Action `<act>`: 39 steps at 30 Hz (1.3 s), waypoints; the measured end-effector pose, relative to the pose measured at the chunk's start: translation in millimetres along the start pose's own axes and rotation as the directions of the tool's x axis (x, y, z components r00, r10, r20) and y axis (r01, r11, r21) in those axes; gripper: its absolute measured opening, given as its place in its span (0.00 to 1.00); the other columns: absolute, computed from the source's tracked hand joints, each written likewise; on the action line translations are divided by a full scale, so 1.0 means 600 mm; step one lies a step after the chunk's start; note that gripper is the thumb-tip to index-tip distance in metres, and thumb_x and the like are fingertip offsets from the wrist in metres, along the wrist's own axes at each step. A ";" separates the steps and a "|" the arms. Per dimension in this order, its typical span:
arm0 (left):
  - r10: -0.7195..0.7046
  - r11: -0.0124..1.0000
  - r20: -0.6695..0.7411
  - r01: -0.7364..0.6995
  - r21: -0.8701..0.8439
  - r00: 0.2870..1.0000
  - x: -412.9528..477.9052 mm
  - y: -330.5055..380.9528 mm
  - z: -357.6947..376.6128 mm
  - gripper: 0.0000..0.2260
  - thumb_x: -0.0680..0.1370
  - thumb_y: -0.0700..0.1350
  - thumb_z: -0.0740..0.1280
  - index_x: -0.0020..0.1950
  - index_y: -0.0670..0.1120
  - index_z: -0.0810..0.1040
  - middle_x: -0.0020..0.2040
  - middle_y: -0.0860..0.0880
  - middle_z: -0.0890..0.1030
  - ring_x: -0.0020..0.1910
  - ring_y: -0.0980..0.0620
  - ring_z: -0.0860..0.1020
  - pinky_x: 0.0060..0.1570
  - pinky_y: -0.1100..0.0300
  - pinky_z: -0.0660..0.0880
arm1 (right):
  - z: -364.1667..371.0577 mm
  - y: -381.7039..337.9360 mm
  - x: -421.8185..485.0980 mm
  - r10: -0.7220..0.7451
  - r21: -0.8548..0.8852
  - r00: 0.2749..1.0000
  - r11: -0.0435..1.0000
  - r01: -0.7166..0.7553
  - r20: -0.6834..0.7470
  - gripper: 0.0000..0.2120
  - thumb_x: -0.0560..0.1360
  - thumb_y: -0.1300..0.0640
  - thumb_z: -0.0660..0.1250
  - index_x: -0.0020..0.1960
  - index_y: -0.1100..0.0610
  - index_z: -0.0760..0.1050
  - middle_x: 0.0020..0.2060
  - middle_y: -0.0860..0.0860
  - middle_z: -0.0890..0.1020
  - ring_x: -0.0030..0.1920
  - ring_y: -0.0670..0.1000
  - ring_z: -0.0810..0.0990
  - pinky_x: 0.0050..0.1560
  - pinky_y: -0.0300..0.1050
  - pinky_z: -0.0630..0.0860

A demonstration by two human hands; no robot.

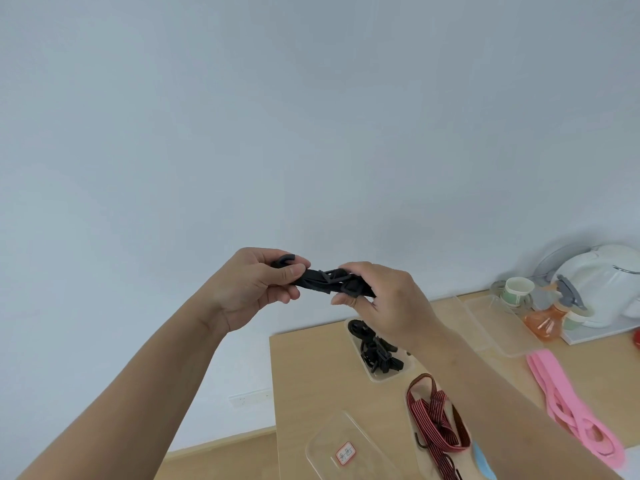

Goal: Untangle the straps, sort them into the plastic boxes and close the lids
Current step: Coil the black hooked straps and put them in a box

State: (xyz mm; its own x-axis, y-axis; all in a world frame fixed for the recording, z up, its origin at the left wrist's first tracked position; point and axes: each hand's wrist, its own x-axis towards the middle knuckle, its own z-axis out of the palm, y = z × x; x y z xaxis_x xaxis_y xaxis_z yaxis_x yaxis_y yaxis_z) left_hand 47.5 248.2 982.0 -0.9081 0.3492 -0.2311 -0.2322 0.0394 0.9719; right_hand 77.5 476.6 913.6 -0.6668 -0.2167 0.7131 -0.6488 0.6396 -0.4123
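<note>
Head view — holds the black strap raised before the wall, clear of the table. Grips one end in the left hand, fingers curled round it, and pinches the other end in the right hand, with the buckle part exposed between both grips. On the table: more black straps inside an open plastic box, near a red striped strap and a pink strap.

The black strap is showing matt woven cloth. The counter is showing smooth pale wood, the box clear plastic.
</note>
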 end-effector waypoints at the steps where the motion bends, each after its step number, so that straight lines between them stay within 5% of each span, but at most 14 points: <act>1: -0.011 1.000 0.021 0.011 0.011 1.000 0.000 0.000 -0.002 0.05 0.78 0.33 0.69 0.52 0.34 0.82 0.41 0.44 0.82 0.30 0.51 0.76 0.30 0.64 0.74 | -0.002 0.009 0.002 -0.049 -0.053 0.999 0.997 0.050 0.008 0.23 0.79 0.40 0.64 0.56 0.60 0.80 0.43 0.48 0.84 0.38 0.48 0.81 0.36 0.43 0.78; 4: -0.033 0.999 0.112 0.034 0.000 0.993 -0.001 0.001 0.000 0.09 0.77 0.36 0.69 0.55 0.33 0.82 0.38 0.48 0.79 0.28 0.53 0.69 0.29 0.65 0.67 | -0.007 0.028 0.013 -0.136 -0.152 0.990 0.980 0.131 -0.022 0.18 0.83 0.47 0.60 0.54 0.62 0.77 0.40 0.50 0.81 0.32 0.50 0.76 0.30 0.42 0.73; 8: 0.000 0.992 0.179 0.023 -0.126 0.984 0.002 0.010 0.014 0.04 0.72 0.39 0.70 0.42 0.42 0.85 0.38 0.50 0.77 0.27 0.54 0.65 0.30 0.65 0.65 | 0.019 0.013 0.029 0.166 0.201 0.986 0.966 -0.161 -0.011 0.24 0.85 0.41 0.49 0.54 0.60 0.73 0.32 0.49 0.73 0.28 0.46 0.66 0.29 0.40 0.64; 11: 0.003 0.979 0.146 0.027 -0.203 0.989 0.012 0.010 0.032 0.06 0.76 0.37 0.69 0.41 0.44 0.85 0.36 0.52 0.77 0.27 0.55 0.67 0.29 0.66 0.67 | 0.058 -0.016 0.032 0.506 0.641 0.857 0.626 -0.444 0.100 0.17 0.86 0.50 0.50 0.45 0.58 0.69 0.27 0.43 0.66 0.26 0.43 0.60 0.26 0.36 0.59; 13: 0.002 0.960 0.072 0.018 -0.278 0.997 0.022 0.006 0.048 0.06 0.79 0.36 0.67 0.48 0.41 0.85 0.37 0.51 0.80 0.28 0.56 0.69 0.30 0.67 0.72 | 0.082 -0.049 0.036 0.663 0.761 0.714 0.339 -0.553 0.224 0.19 0.87 0.50 0.49 0.43 0.57 0.68 0.27 0.44 0.62 0.24 0.43 0.57 0.23 0.35 0.57; 15: 0.023 0.944 -0.018 -0.027 -0.330 1.000 0.031 0.001 0.062 0.08 0.80 0.35 0.68 0.57 0.37 0.84 0.39 0.48 0.81 0.28 0.55 0.71 0.32 0.65 0.74 | 0.100 -0.076 0.033 0.707 0.758 0.635 0.219 -0.615 0.311 0.21 0.87 0.47 0.50 0.40 0.56 0.66 0.26 0.47 0.62 0.23 0.45 0.57 0.23 0.36 0.57; 18: 0.146 0.965 -0.214 -0.187 -0.186 0.966 0.040 -0.014 0.069 0.06 0.79 0.34 0.69 0.54 0.38 0.84 0.34 0.47 0.80 0.28 0.52 0.73 0.31 0.59 0.71 | 0.103 -0.090 0.024 0.705 0.601 0.589 0.286 -0.746 0.396 0.20 0.86 0.48 0.53 0.41 0.57 0.69 0.25 0.48 0.66 0.22 0.47 0.62 0.25 0.39 0.60; 21: 0.334 0.942 -0.322 -0.309 0.127 0.886 0.048 -0.032 0.064 0.07 0.78 0.35 0.71 0.48 0.45 0.86 0.36 0.51 0.84 0.30 0.53 0.76 0.34 0.62 0.74 | 0.070 -0.087 0.023 0.678 0.146 0.556 0.564 -0.813 0.481 0.16 0.85 0.49 0.56 0.45 0.56 0.76 0.30 0.47 0.73 0.26 0.48 0.68 0.30 0.43 0.64; 23: 0.423 0.891 -0.297 -0.332 0.311 0.856 0.051 -0.048 0.064 0.09 0.77 0.36 0.71 0.47 0.49 0.87 0.37 0.55 0.85 0.32 0.57 0.79 0.37 0.66 0.75 | 0.041 -0.086 0.030 0.621 -0.165 0.589 0.747 -0.643 0.517 0.17 0.84 0.47 0.57 0.45 0.56 0.75 0.34 0.47 0.77 0.30 0.48 0.74 0.32 0.45 0.68; 26: 0.520 0.781 -0.168 -0.386 0.492 0.837 0.048 -0.077 0.068 0.12 0.76 0.34 0.71 0.47 0.51 0.87 0.42 0.57 0.86 0.41 0.59 0.83 0.43 0.67 0.77 | -0.010 -0.090 0.058 0.498 -0.398 0.648 0.863 -0.310 0.576 0.19 0.82 0.46 0.63 0.37 0.54 0.68 0.34 0.48 0.73 0.33 0.48 0.72 0.31 0.43 0.64; 31: 0.585 0.605 0.092 -0.509 0.612 0.806 0.028 -0.100 0.068 0.19 0.75 0.31 0.69 0.43 0.57 0.85 0.38 0.55 0.82 0.34 0.54 0.77 0.35 0.61 0.74 | -0.080 -0.071 0.108 0.402 -0.281 0.662 0.916 -0.287 0.633 0.16 0.70 0.44 0.77 0.33 0.53 0.76 0.25 0.47 0.72 0.27 0.46 0.68 0.31 0.41 0.64; 34: 0.556 0.646 0.123 -0.521 0.558 0.822 0.013 -0.096 0.070 0.21 0.76 0.32 0.69 0.42 0.61 0.81 0.38 0.57 0.81 0.36 0.53 0.77 0.38 0.61 0.74 | -0.091 -0.050 0.125 0.366 -0.088 0.643 0.903 -0.421 0.673 0.08 0.68 0.48 0.80 0.40 0.50 0.83 0.32 0.46 0.81 0.32 0.44 0.76 0.37 0.43 0.73; 39: 0.492 0.805 0.075 -0.485 0.342 0.868 -0.016 -0.081 0.071 0.12 0.79 0.31 0.68 0.51 0.49 0.82 0.41 0.54 0.84 0.36 0.55 0.79 0.41 0.64 0.75 | -0.084 0.000 0.122 0.326 0.272 0.681 0.740 -0.616 0.656 0.10 0.69 0.56 0.80 0.44 0.59 0.82 0.36 0.50 0.83 0.33 0.50 0.78 0.37 0.44 0.77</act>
State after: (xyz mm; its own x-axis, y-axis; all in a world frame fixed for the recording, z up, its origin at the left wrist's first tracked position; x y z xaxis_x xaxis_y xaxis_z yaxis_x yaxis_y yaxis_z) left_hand 82.2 283.0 938.8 -0.8759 0.3925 0.2806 0.3732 0.1824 0.9097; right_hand 47.2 498.0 994.2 -0.9060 -0.4228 -0.0205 -0.1691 0.4059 -0.8981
